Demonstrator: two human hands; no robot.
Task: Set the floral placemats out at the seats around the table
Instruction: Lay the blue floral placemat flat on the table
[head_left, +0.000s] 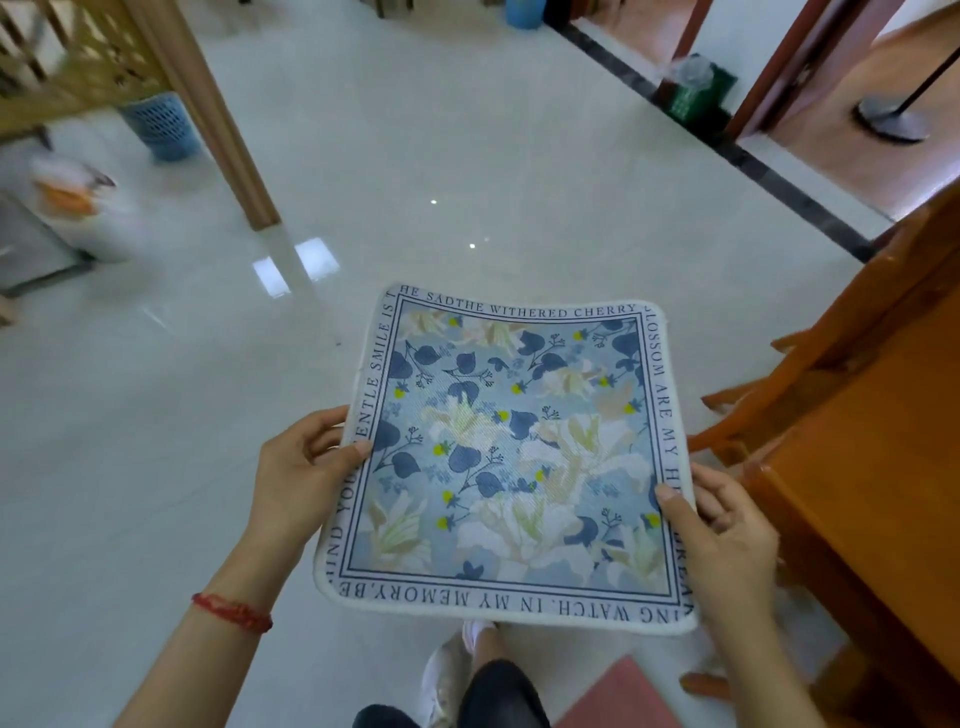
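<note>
Blue floral mat (511, 457) being held left of the table (878, 467).
Left grip (301, 467) and right grip (722, 525) are pinching its side edges.

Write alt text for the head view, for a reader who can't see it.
A person holds a square floral placemat flat above a glossy white floor, the left hand gripping its left edge and the right hand its right edge, thumbs on top. A wooden table stands at the right; a blue basket sits at the far left.
</note>
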